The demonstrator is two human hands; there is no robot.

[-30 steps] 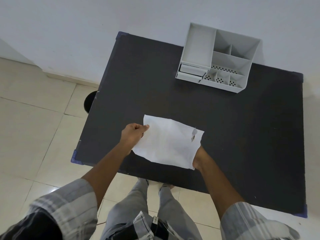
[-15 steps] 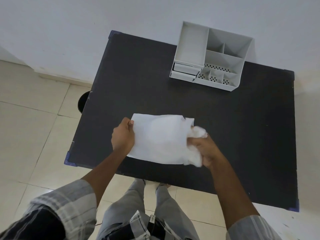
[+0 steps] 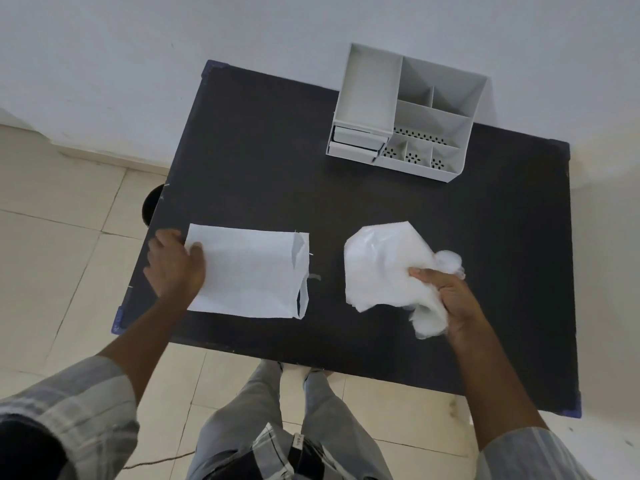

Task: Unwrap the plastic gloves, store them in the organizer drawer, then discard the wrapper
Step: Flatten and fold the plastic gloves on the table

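We look down on a dark worktop (image 3: 381, 188) set against a pale wall, where our left hand (image 3: 175, 268) pins the left edge of the flat white wrapper (image 3: 249, 275), thumb on top, its open mouth facing right. Our right hand (image 3: 446, 299) is closed around the crumpled bundle of clear plastic gloves (image 3: 384, 265), held well apart from the wrapper, to its right; we cannot tell whether the bundle touches the surface. The white organizer (image 3: 408, 112) stands at the far edge near the wall, its two small drawers (image 3: 356, 143) at the front left, the lower one slightly out.
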